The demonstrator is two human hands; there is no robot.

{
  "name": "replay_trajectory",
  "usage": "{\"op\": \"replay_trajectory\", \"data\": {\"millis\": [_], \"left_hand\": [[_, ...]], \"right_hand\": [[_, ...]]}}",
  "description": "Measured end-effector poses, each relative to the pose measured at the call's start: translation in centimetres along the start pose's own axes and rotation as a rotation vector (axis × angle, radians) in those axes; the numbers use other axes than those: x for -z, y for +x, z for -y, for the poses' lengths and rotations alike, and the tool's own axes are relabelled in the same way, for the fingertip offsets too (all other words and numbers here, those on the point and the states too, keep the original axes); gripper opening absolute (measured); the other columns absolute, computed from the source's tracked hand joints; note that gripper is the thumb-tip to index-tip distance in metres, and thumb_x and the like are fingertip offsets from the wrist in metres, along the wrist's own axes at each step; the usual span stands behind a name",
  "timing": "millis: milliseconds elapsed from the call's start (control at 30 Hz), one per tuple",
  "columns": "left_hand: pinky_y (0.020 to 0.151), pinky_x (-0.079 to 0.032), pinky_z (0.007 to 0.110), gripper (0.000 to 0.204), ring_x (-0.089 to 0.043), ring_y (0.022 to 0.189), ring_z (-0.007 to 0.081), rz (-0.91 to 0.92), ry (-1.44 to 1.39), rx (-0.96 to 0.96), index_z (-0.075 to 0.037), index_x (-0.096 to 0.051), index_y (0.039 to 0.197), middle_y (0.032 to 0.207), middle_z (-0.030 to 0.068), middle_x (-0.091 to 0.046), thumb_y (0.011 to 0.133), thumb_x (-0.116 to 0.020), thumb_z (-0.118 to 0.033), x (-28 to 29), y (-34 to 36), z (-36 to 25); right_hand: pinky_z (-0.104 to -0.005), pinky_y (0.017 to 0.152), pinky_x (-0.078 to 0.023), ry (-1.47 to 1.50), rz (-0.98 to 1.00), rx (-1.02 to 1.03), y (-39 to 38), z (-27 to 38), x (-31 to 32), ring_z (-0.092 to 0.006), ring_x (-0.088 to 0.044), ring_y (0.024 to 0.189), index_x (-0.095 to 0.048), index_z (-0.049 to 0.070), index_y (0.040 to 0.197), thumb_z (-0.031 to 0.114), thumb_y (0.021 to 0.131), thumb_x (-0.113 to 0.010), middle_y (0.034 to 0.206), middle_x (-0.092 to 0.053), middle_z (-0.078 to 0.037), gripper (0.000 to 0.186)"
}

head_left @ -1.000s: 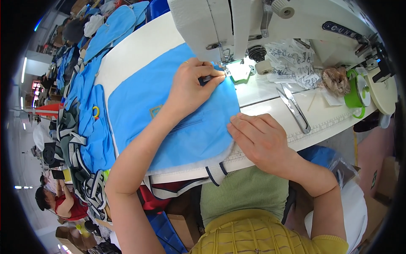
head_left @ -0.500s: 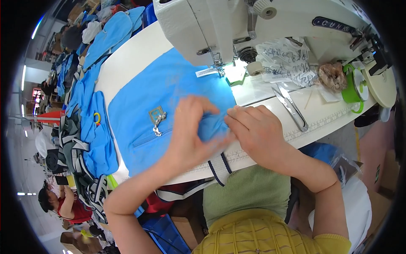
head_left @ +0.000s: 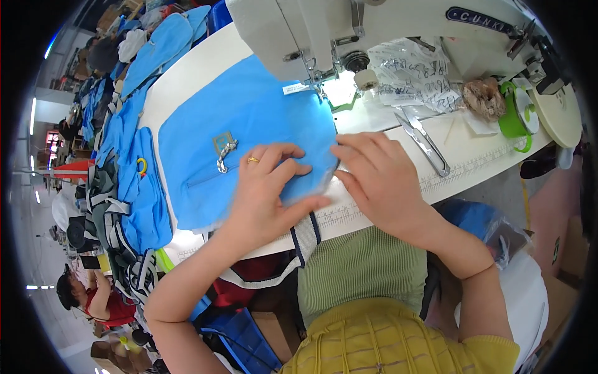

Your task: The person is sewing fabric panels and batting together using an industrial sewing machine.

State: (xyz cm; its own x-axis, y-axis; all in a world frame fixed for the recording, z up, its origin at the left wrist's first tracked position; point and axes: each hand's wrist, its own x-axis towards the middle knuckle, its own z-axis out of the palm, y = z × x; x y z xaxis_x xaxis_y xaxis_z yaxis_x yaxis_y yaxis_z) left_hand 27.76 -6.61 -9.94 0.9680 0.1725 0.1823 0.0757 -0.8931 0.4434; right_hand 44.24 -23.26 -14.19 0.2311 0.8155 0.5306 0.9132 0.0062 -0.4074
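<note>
A light blue fabric panel [head_left: 249, 106] lies flat on the white sewing table, its top right part beneath the sewing machine's presser foot [head_left: 322, 93]. It carries a zipper, a small square gold-coloured patch [head_left: 222, 142] and a silvery pull [head_left: 226, 159]. My left hand [head_left: 265, 190], a ring on one finger, rests on the panel's lower part with fingers and thumb apart. At the panel's right edge, the fingertips and thumb of my right hand [head_left: 377, 177] close on the fabric edge. A small white label [head_left: 296, 89] sits at the panel's top.
Thread snips [head_left: 423, 143] lie right of the panel, near a printed ruler strip [head_left: 470, 163]. Behind are a plastic bag [head_left: 414, 71], a brown ring-shaped bundle [head_left: 484, 98] and a green cup [head_left: 514, 115]. A striped strap [head_left: 305, 240] hangs over the front edge. Blue pieces [head_left: 146, 206] pile at left.
The panel has shifted slightly left and lies flatter at its lower right, where it was bunched. My left hand has lowered onto it; my right hand stays near the edge.
</note>
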Motion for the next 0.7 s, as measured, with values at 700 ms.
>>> {"op": "replay_trajectory", "data": {"millis": [700], "left_hand": [[0.093, -0.037, 0.037, 0.010, -0.059, 0.093, 0.0216, -0.124, -0.268, 0.304, -0.008, -0.073, 0.091, 0.091, 0.0023, -0.067, 0.086, -0.081, -0.013, -1.8, 0.9, -0.1]], "right_hand": [[-0.0429, 0.091, -0.046, 0.078, -0.004, -0.091, -0.7, 0.6, 0.5, -0.0309, -0.059, 0.114, -0.069, 0.006, 0.110, 0.005, 0.084, -0.070, 0.123, -0.063, -0.011, 0.026]]}}
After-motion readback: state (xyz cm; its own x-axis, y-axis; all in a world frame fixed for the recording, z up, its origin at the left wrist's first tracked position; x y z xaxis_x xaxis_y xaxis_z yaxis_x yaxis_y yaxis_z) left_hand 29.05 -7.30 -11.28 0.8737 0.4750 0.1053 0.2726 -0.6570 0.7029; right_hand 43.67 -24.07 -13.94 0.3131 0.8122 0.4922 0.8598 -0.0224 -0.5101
